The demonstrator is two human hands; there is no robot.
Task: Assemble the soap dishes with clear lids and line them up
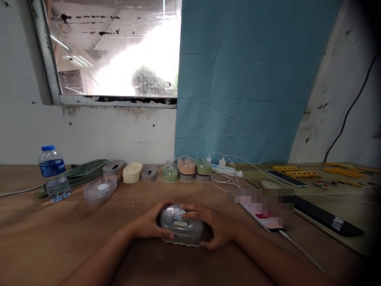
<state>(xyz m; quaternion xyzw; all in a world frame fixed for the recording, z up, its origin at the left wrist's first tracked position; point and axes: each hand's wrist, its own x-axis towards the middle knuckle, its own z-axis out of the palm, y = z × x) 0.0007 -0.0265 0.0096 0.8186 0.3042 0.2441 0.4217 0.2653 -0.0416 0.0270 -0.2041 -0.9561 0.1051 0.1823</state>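
Note:
A grey oval soap box (190,231) with a clear lid and a round sticker on top sits on the brown table in front of me. My left hand (156,223) wraps its left end, the thumb along the near side. From the right, my right hand (216,225) grips the other end, its fingers stretched over the lid by the sticker and its thumb low at the near right corner. A pale insert shows through the lid's slot. A cream edge sticks out along the bottom of the box.
Behind the box stand clear lids (101,187), cream trays (132,171), grey shells (149,172), a green soap box (170,173) and stacked soap boxes (186,167). A water bottle (54,174) is at left. To the right lie a charging phone (253,212), cables and a power strip (224,170).

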